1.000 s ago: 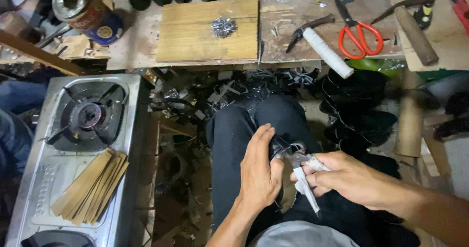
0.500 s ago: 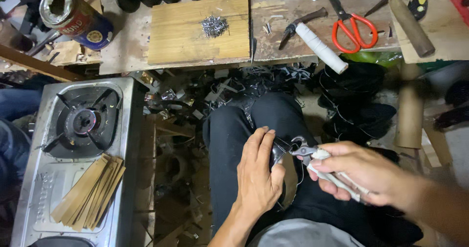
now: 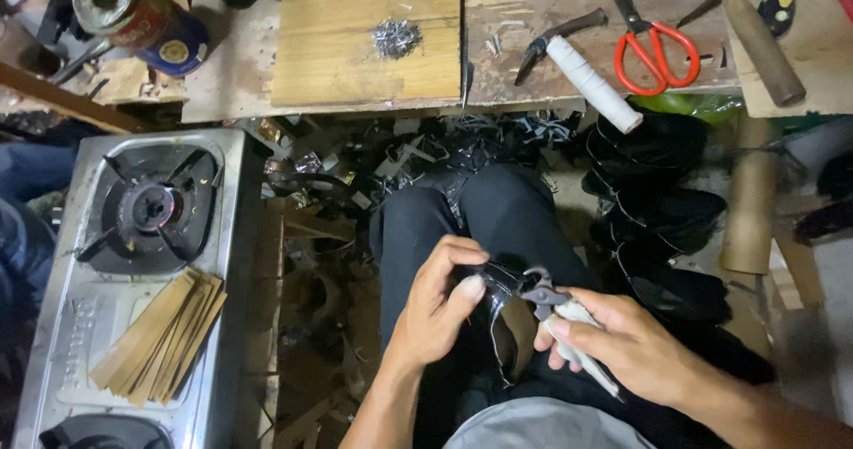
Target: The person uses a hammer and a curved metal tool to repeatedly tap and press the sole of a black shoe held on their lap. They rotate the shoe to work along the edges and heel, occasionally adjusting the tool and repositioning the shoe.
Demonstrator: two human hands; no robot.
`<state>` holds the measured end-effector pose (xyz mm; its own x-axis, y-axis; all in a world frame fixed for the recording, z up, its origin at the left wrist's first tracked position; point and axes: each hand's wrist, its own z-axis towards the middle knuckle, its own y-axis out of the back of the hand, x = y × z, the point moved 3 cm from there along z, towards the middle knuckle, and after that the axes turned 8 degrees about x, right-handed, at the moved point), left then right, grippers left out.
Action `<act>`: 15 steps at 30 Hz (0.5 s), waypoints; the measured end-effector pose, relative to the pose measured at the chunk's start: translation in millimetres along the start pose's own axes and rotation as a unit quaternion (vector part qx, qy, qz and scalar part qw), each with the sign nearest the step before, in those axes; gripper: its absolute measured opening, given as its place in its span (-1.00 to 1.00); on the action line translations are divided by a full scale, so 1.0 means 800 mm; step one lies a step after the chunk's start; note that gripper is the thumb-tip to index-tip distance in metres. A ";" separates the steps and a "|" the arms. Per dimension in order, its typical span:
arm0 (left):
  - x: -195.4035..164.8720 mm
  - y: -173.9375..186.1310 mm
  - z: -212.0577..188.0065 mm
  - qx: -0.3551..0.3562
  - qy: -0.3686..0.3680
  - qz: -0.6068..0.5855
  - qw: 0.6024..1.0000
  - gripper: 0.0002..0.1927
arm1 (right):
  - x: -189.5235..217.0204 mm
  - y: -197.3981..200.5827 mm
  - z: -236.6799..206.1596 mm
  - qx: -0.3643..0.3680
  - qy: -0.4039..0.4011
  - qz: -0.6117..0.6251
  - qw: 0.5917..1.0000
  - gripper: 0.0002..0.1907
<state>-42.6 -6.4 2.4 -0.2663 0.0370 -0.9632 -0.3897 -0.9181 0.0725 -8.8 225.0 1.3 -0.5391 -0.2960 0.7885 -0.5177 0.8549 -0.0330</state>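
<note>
Since a moment ago, pliers swung upright; right hand grips them, biting the black piece pinched by left hand over the lap. Gas stove stands beside; scissors lie beyond.

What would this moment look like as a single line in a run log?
left hand: holds black piece on lap | right hand: grips pliers, jaws at piece | nearby: gas stove, red scissors on bench

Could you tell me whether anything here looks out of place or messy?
Yes: a stack of thin wooden strips lies askew on the gas stove, near a burner, an odd spot for wood. Black offcuts litter the floor below the bench.
</note>
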 end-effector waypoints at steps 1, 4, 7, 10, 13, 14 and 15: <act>0.002 0.000 0.001 -0.010 0.012 0.024 1.000 -0.70 | 0.003 0.004 -0.003 0.014 0.003 -0.037 0.999 -0.56; 0.003 -0.013 0.006 -0.031 0.045 0.076 0.996 -0.64 | 0.019 0.006 -0.019 0.083 0.152 -0.115 0.978 -0.64; -0.003 -0.025 0.012 -0.042 0.063 0.090 0.993 -0.59 | 0.021 0.014 -0.032 0.038 0.078 -0.279 0.957 -0.57; -0.014 -0.032 0.020 -0.036 0.045 0.101 0.993 -0.60 | 0.023 0.027 -0.041 0.042 -0.041 -0.292 0.955 -0.49; -0.022 -0.039 0.024 -0.022 0.031 0.093 0.995 -0.61 | 0.049 0.034 -0.047 0.097 0.121 -0.356 0.922 -0.62; -0.024 -0.040 0.025 -0.014 0.023 0.091 0.996 -0.61 | 0.051 0.037 -0.049 0.109 0.101 -0.297 0.943 -0.60; -0.024 -0.040 0.026 -0.006 0.016 0.089 0.996 -0.61 | 0.053 0.038 -0.051 0.121 0.080 -0.236 0.961 -0.57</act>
<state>-43.3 30.8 24.2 -0.3019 -0.1382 -0.9433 -0.3284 -0.9138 0.2390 -20.2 255.7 58.4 -0.1076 -0.5406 0.8343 -0.8291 0.5119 0.2248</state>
